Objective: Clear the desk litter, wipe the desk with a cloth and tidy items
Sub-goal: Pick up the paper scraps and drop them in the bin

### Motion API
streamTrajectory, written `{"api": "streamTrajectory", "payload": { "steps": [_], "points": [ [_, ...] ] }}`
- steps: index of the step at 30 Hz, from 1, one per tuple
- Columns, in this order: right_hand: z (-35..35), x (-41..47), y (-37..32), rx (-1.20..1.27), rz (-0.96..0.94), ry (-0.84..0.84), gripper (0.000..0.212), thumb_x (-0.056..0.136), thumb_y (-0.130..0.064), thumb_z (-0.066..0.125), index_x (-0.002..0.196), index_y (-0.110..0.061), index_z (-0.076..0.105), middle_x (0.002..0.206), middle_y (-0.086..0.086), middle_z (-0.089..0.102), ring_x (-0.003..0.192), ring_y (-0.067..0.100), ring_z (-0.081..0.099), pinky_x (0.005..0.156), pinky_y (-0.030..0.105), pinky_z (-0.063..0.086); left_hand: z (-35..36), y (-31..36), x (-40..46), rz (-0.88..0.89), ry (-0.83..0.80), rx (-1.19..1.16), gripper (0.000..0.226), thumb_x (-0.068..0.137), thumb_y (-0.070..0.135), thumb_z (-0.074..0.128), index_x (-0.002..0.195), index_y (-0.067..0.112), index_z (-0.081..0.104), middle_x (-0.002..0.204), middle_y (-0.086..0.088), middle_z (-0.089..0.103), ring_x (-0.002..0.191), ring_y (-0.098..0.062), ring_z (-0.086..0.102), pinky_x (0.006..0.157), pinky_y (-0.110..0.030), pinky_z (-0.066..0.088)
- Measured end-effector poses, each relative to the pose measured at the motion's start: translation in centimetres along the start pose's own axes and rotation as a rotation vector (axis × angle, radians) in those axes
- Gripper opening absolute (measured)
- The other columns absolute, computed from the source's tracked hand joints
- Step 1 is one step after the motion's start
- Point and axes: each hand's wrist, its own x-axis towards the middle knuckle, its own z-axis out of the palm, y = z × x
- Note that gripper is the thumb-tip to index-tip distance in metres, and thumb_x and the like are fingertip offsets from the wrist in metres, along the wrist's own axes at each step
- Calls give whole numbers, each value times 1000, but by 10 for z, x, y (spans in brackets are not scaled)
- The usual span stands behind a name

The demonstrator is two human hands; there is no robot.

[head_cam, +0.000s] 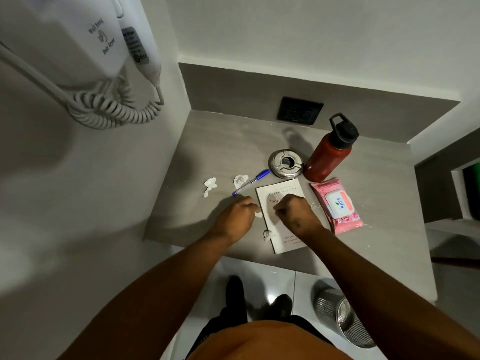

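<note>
On the grey desk lie crumpled white paper scraps: one at the left, one by the pen, one at the book's front left corner. My left hand is closed at the book's left edge, with a small white scrap showing at its fingertips. My right hand is a closed fist over the white book; I cannot see anything in it. A blue pen lies behind the left hand. A pink wet-wipe pack lies right of the book.
A steel ashtray and a red bottle with black cap stand behind the book. A metal mesh bin stands on the floor under the desk's front right. A wall hair dryer with coiled cord hangs at upper left.
</note>
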Motion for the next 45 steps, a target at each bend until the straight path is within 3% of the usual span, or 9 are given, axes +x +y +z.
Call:
{"api": "streamTrajectory", "payload": {
  "steps": [6,11,13,16,22,26,31,40,45],
  "points": [
    [27,-24,-15,-70,29,-256,31,91,-22,65,118,-7,62,119,15,66,108,32,63,94,32,49,-44,-46,-15,-76,206,-115,19,81,-6,67,89,7,79,101,-8,73,102,-27,68,96,-28,47],
    [39,-18,-29,-89,-25,-297,26,99,-20,51,118,-8,63,123,16,64,113,30,62,97,28,43,-54,-83,-10,-248,227,-170,15,79,-10,68,85,1,76,111,-13,69,109,-29,67,98,-22,46],
    [45,-14,-41,-90,-56,-338,21,98,-17,49,110,-7,64,113,17,66,106,30,64,88,26,45,-57,-92,-5,-314,210,-174,12,79,-9,68,84,1,75,116,-14,67,108,-30,66,94,-12,41],
    [40,-1,-53,-70,-79,-298,10,91,-15,59,96,-9,66,95,10,66,95,29,66,76,26,47,-59,-98,7,-386,163,-196,11,81,-6,69,87,-1,76,127,-15,64,115,-29,63,96,-19,41],
    [0,55,-72,270,31,-3,47,80,-12,74,125,-10,59,111,16,67,100,33,65,86,34,52,-62,-95,25,-410,70,-157,14,88,6,66,94,1,77,111,-15,74,103,-30,69,97,-34,52],
    [-10,97,-88,246,145,-59,69,74,-17,83,137,-9,54,126,15,66,111,28,66,98,30,50,-64,-93,22,-515,73,-161,14,89,9,66,97,6,77,107,-13,76,100,-29,70,94,-35,55],
    [6,120,-104,66,236,-172,40,72,-25,84,108,-12,74,109,7,75,98,17,71,91,25,55,-61,-96,5,-566,135,-227,15,84,2,64,89,9,76,104,-9,76,99,-26,70,92,-33,54],
    [-3,126,-109,231,272,-23,42,71,-26,83,107,-6,73,109,12,72,105,23,68,84,28,52,-61,-108,-11,-641,207,-266,7,84,3,71,88,5,76,99,-10,76,93,-24,70,87,-25,54],
    [-21,112,-88,422,240,69,24,73,-13,81,96,-6,78,93,13,76,84,19,69,85,35,57,-61,-97,-2,-622,190,-322,5,84,2,72,87,5,74,97,-13,76,89,-27,71,84,-33,58]
  ]
}}
